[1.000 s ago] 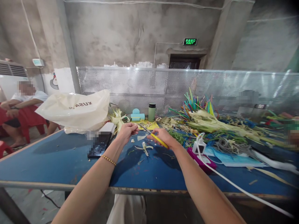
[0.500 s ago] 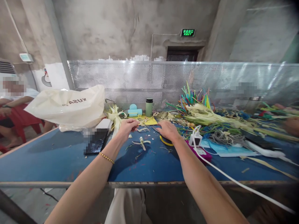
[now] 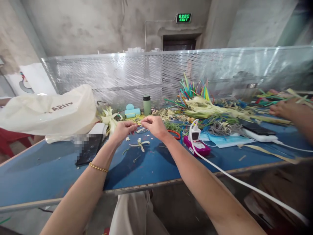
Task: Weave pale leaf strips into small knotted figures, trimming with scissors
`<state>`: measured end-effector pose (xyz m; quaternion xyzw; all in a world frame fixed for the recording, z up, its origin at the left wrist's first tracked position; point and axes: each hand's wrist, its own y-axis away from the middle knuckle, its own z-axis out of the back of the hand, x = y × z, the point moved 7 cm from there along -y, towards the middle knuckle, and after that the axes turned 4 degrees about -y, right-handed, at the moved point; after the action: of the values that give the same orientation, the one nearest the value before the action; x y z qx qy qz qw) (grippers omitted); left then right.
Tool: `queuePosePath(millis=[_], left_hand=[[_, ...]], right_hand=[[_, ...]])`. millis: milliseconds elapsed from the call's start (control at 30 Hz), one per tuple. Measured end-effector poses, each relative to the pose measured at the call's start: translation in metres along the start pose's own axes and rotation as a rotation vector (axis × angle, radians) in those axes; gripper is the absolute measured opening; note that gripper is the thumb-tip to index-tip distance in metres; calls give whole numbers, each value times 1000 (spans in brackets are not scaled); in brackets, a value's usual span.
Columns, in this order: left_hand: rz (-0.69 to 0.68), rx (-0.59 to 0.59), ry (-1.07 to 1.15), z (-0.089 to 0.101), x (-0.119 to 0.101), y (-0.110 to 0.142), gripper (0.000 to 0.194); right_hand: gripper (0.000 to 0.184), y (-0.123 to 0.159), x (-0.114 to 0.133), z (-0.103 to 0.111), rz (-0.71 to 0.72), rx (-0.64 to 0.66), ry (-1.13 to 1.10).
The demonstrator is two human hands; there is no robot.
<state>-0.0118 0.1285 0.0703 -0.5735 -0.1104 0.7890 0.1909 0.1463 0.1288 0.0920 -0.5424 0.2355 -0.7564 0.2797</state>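
My left hand [image 3: 125, 130], a gold bead bracelet on its wrist, is held over the table with thumb and fingers pinched together. Facing it from a small gap away, my right hand [image 3: 156, 126] is also closed in a pinch. Whatever either hand holds is too small to make out. Below and between them lies a small knotted piece of pale husk strips [image 3: 140, 144] with its ends spread out. Just beyond my right wrist shows an orange-red loop [image 3: 174, 133], partly hidden.
A green bottle [image 3: 147, 106] stands behind my hands. A white bag [image 3: 73, 107] and a dark tablet [image 3: 90, 150] are on the left. To the right lie corn husks [image 3: 205, 107], coiled cords [image 3: 221, 125], a purple box [image 3: 199, 147] with a white cable, and another person's hand [image 3: 286, 109].
My right hand has come up from the tabletop and toward my left hand, its fingers now pinched. The view has turned right and down. Another person's hand reaches further in at right.
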Motion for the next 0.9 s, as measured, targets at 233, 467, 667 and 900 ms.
queuePosePath(millis=[233,467,667,900], left_hand=[[-12,440,-287,-21,1,15,31],[-41,345,-244,-34,5,12,10],[-185,-134,-73,2,-16,4,23],[-229,-205,-31,3,-25,5,28]], right_hand=[[11,-6,-8,31,-50,-131,-4],[9,-3,-7,21,-99,-67,-121],[20,2,-5,19,-209,-12,-434],[29,1,-8,26,-247,-60,-527]])
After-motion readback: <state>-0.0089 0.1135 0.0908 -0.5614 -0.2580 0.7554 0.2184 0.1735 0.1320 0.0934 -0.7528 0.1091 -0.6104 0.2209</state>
